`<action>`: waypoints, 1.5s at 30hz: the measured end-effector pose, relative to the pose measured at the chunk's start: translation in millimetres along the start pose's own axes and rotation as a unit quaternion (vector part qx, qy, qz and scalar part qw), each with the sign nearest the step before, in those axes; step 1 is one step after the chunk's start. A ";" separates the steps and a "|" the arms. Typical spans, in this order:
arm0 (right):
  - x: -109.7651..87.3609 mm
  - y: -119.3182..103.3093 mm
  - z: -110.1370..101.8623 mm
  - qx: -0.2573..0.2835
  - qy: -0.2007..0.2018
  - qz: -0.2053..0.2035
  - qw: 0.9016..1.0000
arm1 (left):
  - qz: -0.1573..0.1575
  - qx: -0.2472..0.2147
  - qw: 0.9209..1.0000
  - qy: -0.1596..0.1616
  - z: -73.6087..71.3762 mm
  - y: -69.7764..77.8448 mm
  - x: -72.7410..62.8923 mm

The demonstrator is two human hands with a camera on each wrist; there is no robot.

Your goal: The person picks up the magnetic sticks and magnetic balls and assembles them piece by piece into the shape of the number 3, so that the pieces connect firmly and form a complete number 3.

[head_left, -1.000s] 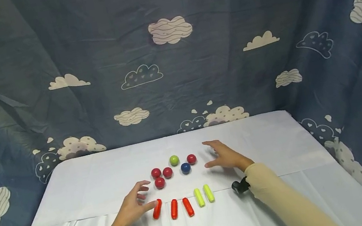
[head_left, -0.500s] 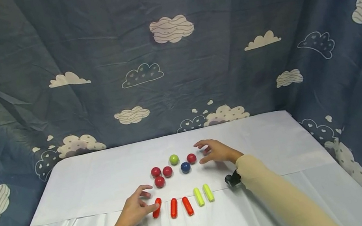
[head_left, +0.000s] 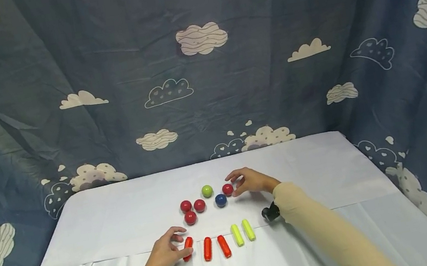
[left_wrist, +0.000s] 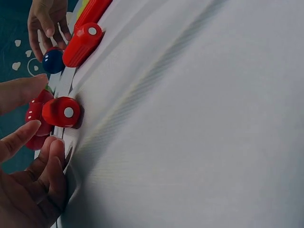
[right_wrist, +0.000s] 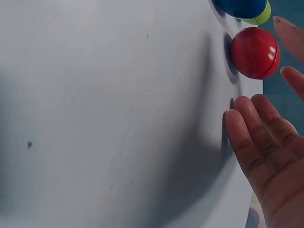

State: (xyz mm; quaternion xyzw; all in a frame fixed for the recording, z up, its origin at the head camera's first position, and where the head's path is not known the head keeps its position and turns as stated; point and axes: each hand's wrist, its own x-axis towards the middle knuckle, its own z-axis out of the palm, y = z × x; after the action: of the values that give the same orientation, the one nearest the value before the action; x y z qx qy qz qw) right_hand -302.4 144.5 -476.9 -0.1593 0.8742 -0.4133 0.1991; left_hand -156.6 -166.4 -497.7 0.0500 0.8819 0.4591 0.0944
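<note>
My left hand (head_left: 165, 255) hovers at the leftmost red stick (head_left: 188, 244), thumb and fingers spread to either side. In the left wrist view that red stick (left_wrist: 61, 112) stands end-on between the thumb and fingers, with gaps around it. My right hand (head_left: 253, 180) reaches to the rightmost red ball (head_left: 228, 190), its fingers loosely bent. The right wrist view shows this red ball (right_wrist: 255, 53) on the cloth, just apart from the fingertips (right_wrist: 235, 116). A blue ball (head_left: 221, 200) and a green ball (head_left: 207, 191) lie just left of it.
Three more red balls (head_left: 190, 217) cluster left of the blue ball. Two further red sticks (head_left: 207, 249) and two yellow-green sticks (head_left: 237, 235) lie in a row on the white cloth (head_left: 127, 222). A dark cloud-patterned curtain (head_left: 121, 115) hangs behind the table.
My right hand has moved left to the rightmost red ball. The left hand has shifted slightly, its fingers coming nearer the leftmost red stick. Balls and sticks keep their places.
</note>
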 end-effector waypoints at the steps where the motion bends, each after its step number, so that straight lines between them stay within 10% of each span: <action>1: 0.8 0.6 0.9 0.000 -0.001 0.000 1.000 | 0.000 0.001 1.000 0.001 0.6 -0.6 -0.4; 45: 19.0 -4.3 14.4 -0.069 0.009 0.001 0.998 | 0.022 0.022 1.000 -0.001 5.8 0.2 -3.7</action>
State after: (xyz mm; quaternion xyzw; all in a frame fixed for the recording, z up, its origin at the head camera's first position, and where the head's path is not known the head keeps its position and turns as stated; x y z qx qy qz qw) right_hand -311.6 124.0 -486.0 -0.1679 0.9026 -0.3529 0.1803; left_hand -151.7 -162.2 -500.4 0.0715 0.8903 0.4417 0.0842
